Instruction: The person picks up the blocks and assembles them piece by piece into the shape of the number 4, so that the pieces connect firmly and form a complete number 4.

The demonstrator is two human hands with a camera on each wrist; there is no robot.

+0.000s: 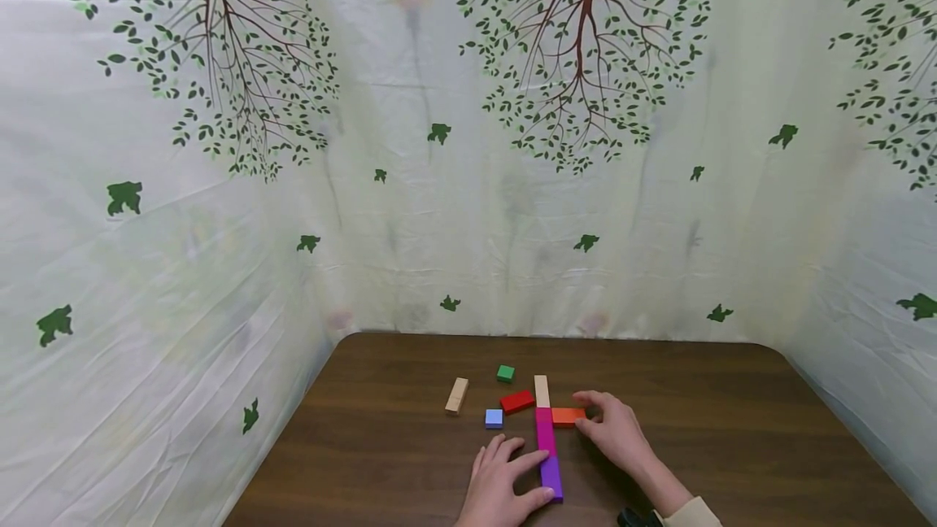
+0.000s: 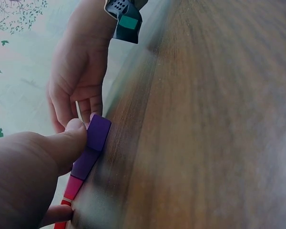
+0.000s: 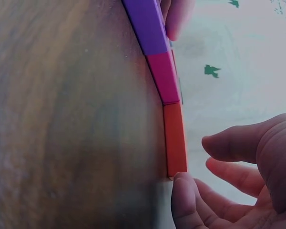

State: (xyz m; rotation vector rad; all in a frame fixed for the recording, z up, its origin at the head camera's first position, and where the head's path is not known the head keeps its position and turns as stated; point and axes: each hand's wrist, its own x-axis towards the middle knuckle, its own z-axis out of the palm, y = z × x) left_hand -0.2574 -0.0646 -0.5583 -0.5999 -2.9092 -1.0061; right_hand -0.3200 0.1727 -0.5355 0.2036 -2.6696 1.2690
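Purple block [image 1: 551, 478], magenta block [image 1: 546, 431] and natural wood block [image 1: 542, 391] lie end to end in a line on the table. An orange block [image 1: 568, 417] juts out rightward from the magenta one. My left hand [image 1: 503, 482] is spread beside the line, its thumb and forefinger at the left side of the purple block. At the orange block's outer end is my right hand [image 1: 618, 433]; one fingertip touches that end, while other fingers stand apart from it in the right wrist view. A red block [image 1: 517, 402] lies tilted left of the line.
On the brown table [image 1: 695, 397], a light blue block [image 1: 494, 419], a green block [image 1: 505, 373] and another wooden block [image 1: 457, 396] lie to the left. A white cloth [image 1: 512, 267] with leaf prints hangs behind the table.
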